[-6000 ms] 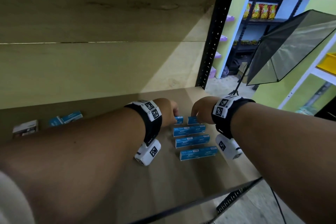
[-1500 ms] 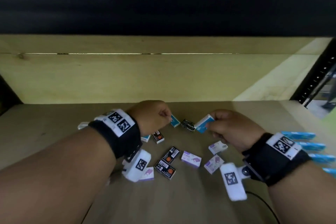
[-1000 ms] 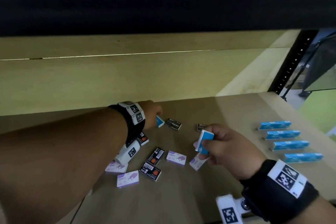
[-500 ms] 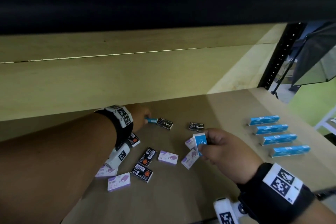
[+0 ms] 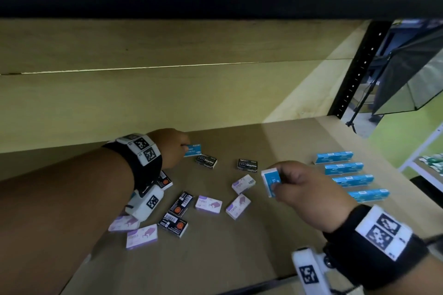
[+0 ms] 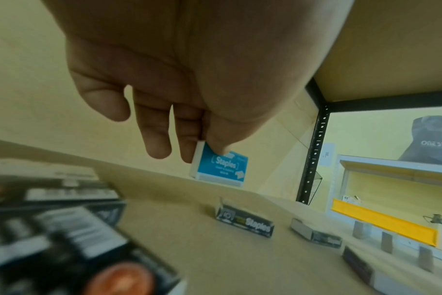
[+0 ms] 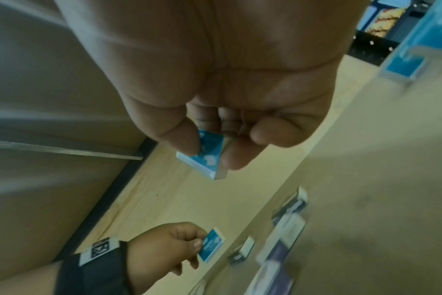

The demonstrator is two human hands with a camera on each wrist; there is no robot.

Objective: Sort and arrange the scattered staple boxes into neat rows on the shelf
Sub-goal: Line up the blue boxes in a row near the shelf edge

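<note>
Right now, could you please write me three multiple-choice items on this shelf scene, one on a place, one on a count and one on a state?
1. Where do the ordered blue staple boxes lie on the shelf?
A. at its right end
B. at its left end
C. stacked in the middle

2. How many rows do they form?
A. two
B. four
C. seven

3. What is the right hand doing?
A. lying flat on the shelf
B. pinching a blue box clear of the board
C. gripping a black box

Answers
1. A: the head view shows them right of the scattered purple and black boxes.
2. B: four parallel blue rows show there.
3. B: the right wrist view shows thumb and fingers on the blue box, above the shelf.
</note>
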